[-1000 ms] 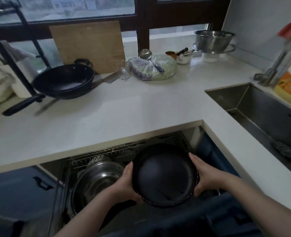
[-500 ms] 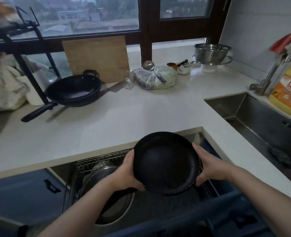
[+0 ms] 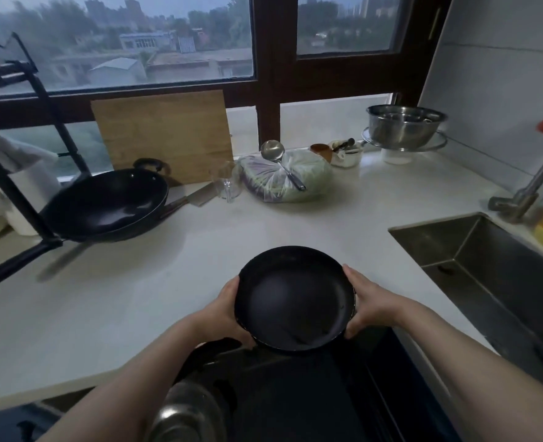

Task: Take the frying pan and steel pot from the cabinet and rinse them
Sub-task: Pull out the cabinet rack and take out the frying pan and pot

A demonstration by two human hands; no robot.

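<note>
I hold a small black frying pan (image 3: 292, 298) by its rim, level, just above the front edge of the white counter (image 3: 168, 282). My left hand (image 3: 227, 311) grips the pan's left side and my right hand (image 3: 367, 303) its right side. The pan's dark handle (image 3: 206, 354) points back toward me under my left wrist. Below, in the open cabinet drawer, the steel pot (image 3: 187, 413) shows part of its shiny rim at the bottom of the view. The steel sink (image 3: 487, 275) lies to the right.
A large black wok (image 3: 104, 205) sits at the back left beside a black rack (image 3: 24, 193). A cutting board (image 3: 165, 135), cleaver, glass, bagged vegetables (image 3: 286, 177) with a ladle, and a steel bowl (image 3: 404, 126) line the window. A tap (image 3: 525, 193) and detergent bottle stand by the sink.
Both hands have lifted the frying pan up out of the cabinet drawer to counter height. The view has tilted up, so the pot now sits at the bottom edge.
</note>
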